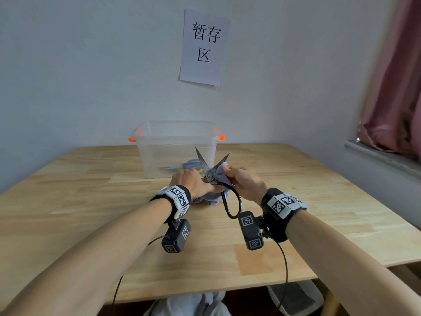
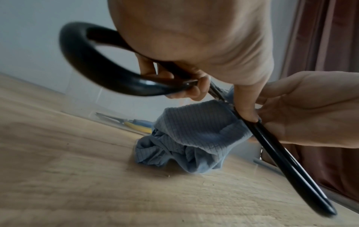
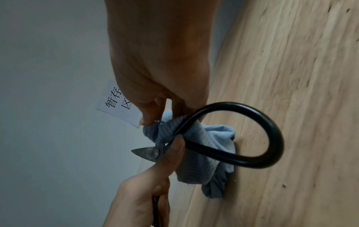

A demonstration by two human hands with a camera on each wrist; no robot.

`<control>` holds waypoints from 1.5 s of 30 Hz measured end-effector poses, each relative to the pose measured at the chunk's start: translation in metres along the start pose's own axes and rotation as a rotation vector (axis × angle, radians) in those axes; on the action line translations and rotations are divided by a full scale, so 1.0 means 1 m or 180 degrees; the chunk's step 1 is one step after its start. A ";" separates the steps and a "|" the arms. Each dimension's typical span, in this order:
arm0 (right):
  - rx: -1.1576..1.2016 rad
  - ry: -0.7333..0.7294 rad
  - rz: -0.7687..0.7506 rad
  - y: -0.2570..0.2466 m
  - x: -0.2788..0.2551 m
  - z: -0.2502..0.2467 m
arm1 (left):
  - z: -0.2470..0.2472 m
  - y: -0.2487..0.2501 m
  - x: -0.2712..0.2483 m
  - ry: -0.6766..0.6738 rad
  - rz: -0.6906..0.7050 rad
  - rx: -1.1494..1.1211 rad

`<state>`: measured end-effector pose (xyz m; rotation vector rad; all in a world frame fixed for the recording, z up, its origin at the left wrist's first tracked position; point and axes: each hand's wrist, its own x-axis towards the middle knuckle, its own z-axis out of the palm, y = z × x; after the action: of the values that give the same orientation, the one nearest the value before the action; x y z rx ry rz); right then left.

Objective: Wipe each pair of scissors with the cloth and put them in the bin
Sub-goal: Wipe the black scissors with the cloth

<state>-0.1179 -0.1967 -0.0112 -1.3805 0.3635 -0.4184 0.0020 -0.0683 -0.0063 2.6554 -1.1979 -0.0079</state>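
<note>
The scissors (image 1: 213, 173) are held up over the middle of the worktop (image 1: 296, 201), blades parted and pointing away toward twelve o'clock, black loop handles hanging back toward six. The left hand (image 1: 193, 182) grips them at the pivot and upper handle, thumb pressed on the metal and the other fingers (image 2: 196, 90) curled round from behind. The right hand (image 1: 245, 181), at three o'clock of the pivot, pinches a fold of the cloth (image 1: 217, 173) against the right-hand blade; the rest of the cloth trails down and rests bunched on the worktop below the hands.

The bin (image 1: 176, 142) stands just beyond the blades at twelve o'clock, open-topped, with one blue and yellow pair (image 1: 190, 166) already lying inside.

Judgement: wiping is in hand, not finished (only one blade is wrapped).

Recommendations for the step:
- Draw the cloth from pivot out to tip, along the flat, never across the edge.
- Keep the left grip firm at the pivot so the blades cannot snap together on the right fingertips.
- Repeat on the bare left blade, both faces.
- Close the blades before lowering them into the bin.
</note>
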 end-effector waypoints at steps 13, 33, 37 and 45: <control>-0.0469 0.0510 -0.0418 0.013 0.005 0.011 | 0.002 0.006 -0.004 0.0189 0.0161 0.0281; -0.0757 0.0790 -0.0035 0.025 0.015 0.010 | 0.006 0.010 -0.007 0.0175 0.0362 0.0505; -0.0801 0.1115 -0.0137 0.032 0.018 0.010 | 0.007 0.012 -0.008 0.0248 0.0386 0.0586; -0.0680 0.1289 -0.0187 0.034 0.021 0.009 | 0.014 0.013 -0.010 0.0419 0.0441 0.0584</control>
<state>-0.0927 -0.1950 -0.0433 -1.5144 0.7168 -0.7277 -0.0151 -0.0719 -0.0177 2.6685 -1.3954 0.3093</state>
